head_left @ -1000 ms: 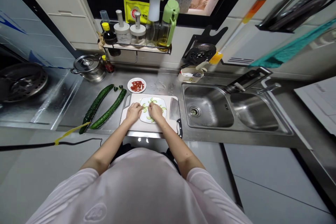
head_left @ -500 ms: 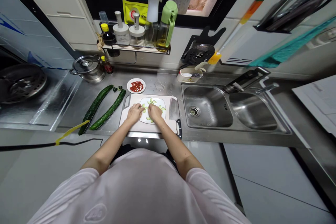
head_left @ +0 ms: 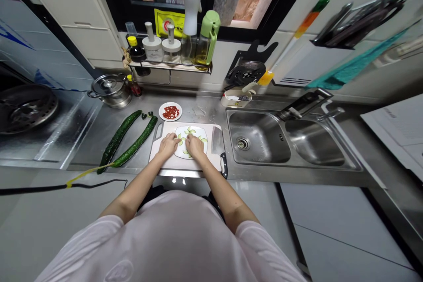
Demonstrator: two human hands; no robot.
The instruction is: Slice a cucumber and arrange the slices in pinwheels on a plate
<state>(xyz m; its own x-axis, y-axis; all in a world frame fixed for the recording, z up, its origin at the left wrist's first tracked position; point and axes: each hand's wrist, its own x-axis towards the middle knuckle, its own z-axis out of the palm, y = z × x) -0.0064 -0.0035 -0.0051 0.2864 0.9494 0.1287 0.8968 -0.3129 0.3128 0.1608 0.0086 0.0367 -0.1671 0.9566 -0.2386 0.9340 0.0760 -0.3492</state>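
A white plate [head_left: 199, 131] holding pale green cucumber slices [head_left: 190, 130] in small fans rests on the cutting board [head_left: 170, 128]. My left hand [head_left: 168, 144] is at the plate's left edge, its fingertips pinched at a slice. Over the plate's middle, my right hand [head_left: 195, 145] has its fingers curled together; whatever is between them is hidden. On the board's right side lies a knife [head_left: 217, 141] with a black handle. Two whole cucumbers [head_left: 120, 136] lie left of the board, with small cut ends [head_left: 150, 114] by their tips.
Behind the board sits a small dish [head_left: 160, 111] of chopped red pieces. A lidded pot [head_left: 110, 91] stands at the back left, under a shelf of bottles and jars [head_left: 171, 52]. To the right is a double sink [head_left: 261, 134]. A black cord [head_left: 39, 189] crosses the lower left.
The view has shifted slightly, so the counter sits a little lower in the picture. Both hands stay at the plate, with only small finger movement.
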